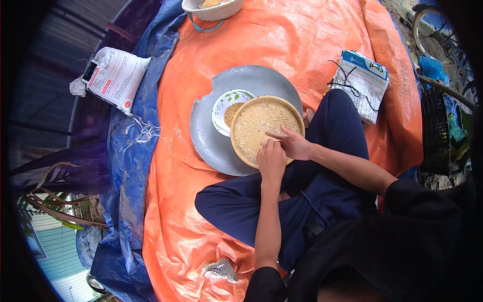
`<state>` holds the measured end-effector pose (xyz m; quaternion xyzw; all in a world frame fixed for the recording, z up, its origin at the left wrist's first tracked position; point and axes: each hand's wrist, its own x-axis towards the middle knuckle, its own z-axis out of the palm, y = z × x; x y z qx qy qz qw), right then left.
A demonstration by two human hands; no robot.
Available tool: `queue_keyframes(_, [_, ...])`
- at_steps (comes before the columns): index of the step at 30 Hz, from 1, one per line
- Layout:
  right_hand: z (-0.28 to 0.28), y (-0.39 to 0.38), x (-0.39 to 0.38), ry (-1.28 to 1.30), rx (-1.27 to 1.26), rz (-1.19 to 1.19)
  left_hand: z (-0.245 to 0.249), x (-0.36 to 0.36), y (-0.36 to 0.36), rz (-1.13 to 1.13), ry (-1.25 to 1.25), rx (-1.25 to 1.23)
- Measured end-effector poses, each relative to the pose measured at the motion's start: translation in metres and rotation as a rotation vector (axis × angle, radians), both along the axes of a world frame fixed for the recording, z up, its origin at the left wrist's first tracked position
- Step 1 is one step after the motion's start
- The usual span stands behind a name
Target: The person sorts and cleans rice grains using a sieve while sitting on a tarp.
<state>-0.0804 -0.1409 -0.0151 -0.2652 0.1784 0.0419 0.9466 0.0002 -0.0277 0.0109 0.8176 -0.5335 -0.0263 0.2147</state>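
A round yellow-rimmed shallow tray (256,118) full of pale tan grain with whitish flecks rests by my lap, over the edge of a large grey round tray (206,146). My left hand (272,158) is closed over the grain near the rim, fingers pinched; what they hold, if anything, is hidden. Against it lies my right hand (296,143), fingers stretched out above the grain. Partly under the yellow-rimmed tray, a white bowl (219,113) with green leaf patterns holds browner grain.
An orange tarp (186,211) spreads beneath everything, with a blue tarp (126,201) along the left. White printed sacks lie at left (118,78) and right (362,83). A basin (221,12) of grain stands at the top. A crumpled white cloth or bag (220,271) lies below.
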Motion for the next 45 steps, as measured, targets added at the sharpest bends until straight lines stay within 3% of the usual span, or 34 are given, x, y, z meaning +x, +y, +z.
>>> queue_keyframes(8, [-0.012,-0.006,0.001,-0.055,0.153,-0.034,-0.001,0.007,0.002,-0.033,0.082,-0.088])
queue_keyframes(14, [-0.011,-0.011,0.002,-0.152,0.291,-0.053,0.008,0.01,0.006,0.133,0.294,-0.106])
queue_keyframes(17, [0.002,-0.011,0.002,-0.135,0.329,-0.125,0.015,0.017,0.012,0.237,0.256,-0.231])
queue_keyframes(23, [-0.005,-0.018,0.002,-0.194,0.434,-0.199,-0.011,0.046,0.029,0.4,0.17,-0.119])
queue_keyframes(25, [-0.007,-0.016,0.002,-0.189,0.474,-0.215,-0.015,0.041,0.026,0.494,0.317,-0.168])
queue_keyframes(29, [-0.003,-0.024,0.0,-0.26,0.662,-0.265,-0.023,0.04,0.025,0.465,0.32,-0.041])
queue_keyframes(37, [-0.006,-0.028,0.004,-0.301,0.548,-0.218,-0.031,0.037,0.023,0.362,0.285,0.151])
queue_keyframes(45, [-0.003,-0.027,0.005,-0.205,0.315,-0.261,-0.039,0.043,0.027,0.308,0.247,0.162])
